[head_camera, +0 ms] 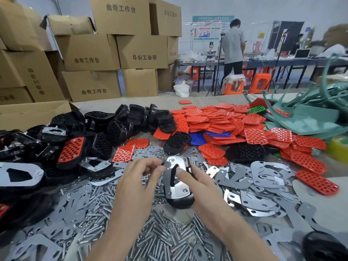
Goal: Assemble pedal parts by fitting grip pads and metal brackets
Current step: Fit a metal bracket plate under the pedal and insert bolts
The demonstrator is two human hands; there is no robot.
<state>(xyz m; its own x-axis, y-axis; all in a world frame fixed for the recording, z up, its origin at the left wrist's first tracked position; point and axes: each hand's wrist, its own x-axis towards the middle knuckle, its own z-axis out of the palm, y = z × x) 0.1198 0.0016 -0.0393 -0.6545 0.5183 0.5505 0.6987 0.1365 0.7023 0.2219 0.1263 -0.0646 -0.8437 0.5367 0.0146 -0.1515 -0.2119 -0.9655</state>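
While both forearms reach out over the cluttered table (320, 208), the right hand (195, 178) grips a black pedal body (180, 201) from the side, its thumb lying across the shiny metal bracket (178, 175) seated on the pedal's face. The pedal is held just above the table, at the middle of the scene, tilted with its long axis running away from the person. The left hand (139, 176) is right beside it, fingers (154, 167) pinched together at the bracket's upper left corner; whether they hold a small nut or screw I cannot tell.

Under the hands lies a heap of loose silver bolts (162, 238), mixed with flat grey metal brackets (263, 178) that spread out to the right. Beyond them sits a big pile of red perforated grip pads (222, 117), with a few blue pads (197, 138) and one green pad (257, 109) among them. To the left is a mound of black pedal bodies (120, 121), one of which already carries a red pad (72, 148). Pale green plastic offcuts (305, 119) crowd the far right corner. Stacked cardboard boxes (88, 53) stand behind the table, and a person in a grey shirt (233, 44) stands at another table further back.
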